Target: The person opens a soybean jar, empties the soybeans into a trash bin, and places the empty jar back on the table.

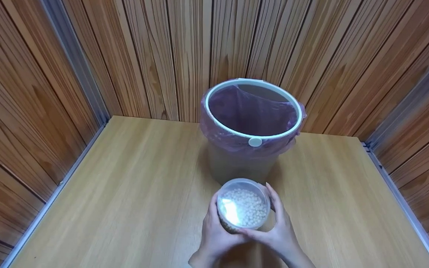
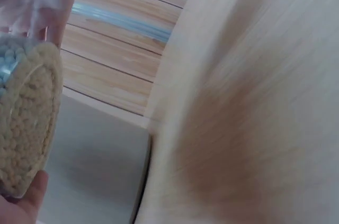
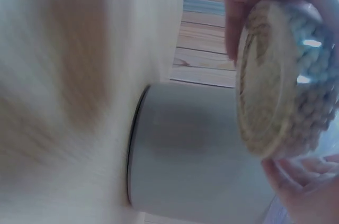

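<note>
Both hands hold a round clear plastic tub (image 1: 247,208) filled with small pale round pieces, in front of the bin in the head view. My left hand (image 1: 216,236) grips its left side. On the other side my right hand (image 1: 283,232) has its thumb along the near rim and its fingers at the far right of the lid. Both wrist views show the tub's base (image 3: 262,83) raised off the table, with fingertips (image 2: 36,189) pressed to its edge. Glare covers part of the lid.
A grey bin (image 1: 237,162) stands behind the tub, lined with a purple bag (image 1: 218,130) under a white ring (image 1: 255,137). Wood-panelled walls (image 1: 188,56) enclose the wooden table (image 1: 125,186) at the back and both sides. Metal strips (image 1: 76,160) run along the side edges.
</note>
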`<state>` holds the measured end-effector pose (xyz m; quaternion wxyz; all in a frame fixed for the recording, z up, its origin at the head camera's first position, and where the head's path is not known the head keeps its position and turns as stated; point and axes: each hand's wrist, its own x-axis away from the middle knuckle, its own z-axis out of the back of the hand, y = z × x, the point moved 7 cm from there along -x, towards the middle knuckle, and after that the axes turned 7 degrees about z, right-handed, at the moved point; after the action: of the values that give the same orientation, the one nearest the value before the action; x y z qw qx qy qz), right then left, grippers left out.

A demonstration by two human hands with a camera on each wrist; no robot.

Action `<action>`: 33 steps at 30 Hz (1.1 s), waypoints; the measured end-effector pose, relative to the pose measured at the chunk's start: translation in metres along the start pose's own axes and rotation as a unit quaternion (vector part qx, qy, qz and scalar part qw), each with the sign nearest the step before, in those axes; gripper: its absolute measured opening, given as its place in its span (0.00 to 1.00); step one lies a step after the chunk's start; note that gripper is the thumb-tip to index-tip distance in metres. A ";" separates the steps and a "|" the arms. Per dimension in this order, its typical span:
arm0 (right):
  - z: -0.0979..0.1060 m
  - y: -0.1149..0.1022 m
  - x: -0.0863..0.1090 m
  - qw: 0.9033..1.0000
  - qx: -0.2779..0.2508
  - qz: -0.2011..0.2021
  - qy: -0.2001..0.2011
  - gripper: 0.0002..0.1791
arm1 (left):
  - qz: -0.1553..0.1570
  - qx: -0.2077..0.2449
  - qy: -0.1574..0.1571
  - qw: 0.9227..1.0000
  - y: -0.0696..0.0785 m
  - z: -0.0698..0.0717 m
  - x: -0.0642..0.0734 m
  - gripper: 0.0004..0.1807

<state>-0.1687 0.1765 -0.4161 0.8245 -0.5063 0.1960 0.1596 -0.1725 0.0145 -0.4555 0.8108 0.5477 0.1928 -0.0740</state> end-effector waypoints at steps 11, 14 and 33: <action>0.008 -0.007 -0.006 0.989 -0.118 0.045 -0.075 0.60 | 0.032 0.059 -0.094 0.993 0.008 0.004 -0.007 0.64; 0.008 -0.006 -0.010 0.964 -0.211 0.057 -0.154 0.57 | 0.034 0.094 -0.139 0.985 0.010 0.004 -0.006 0.63; 0.001 0.002 -0.014 0.830 -0.470 0.046 -0.298 0.48 | 0.014 0.096 -0.175 0.980 0.014 0.014 -0.009 0.64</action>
<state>-0.1816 0.1770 -0.4105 0.4974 -0.7507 -0.1345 0.4135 -0.1732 0.0068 -0.4351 0.7767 0.6039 0.0321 -0.1759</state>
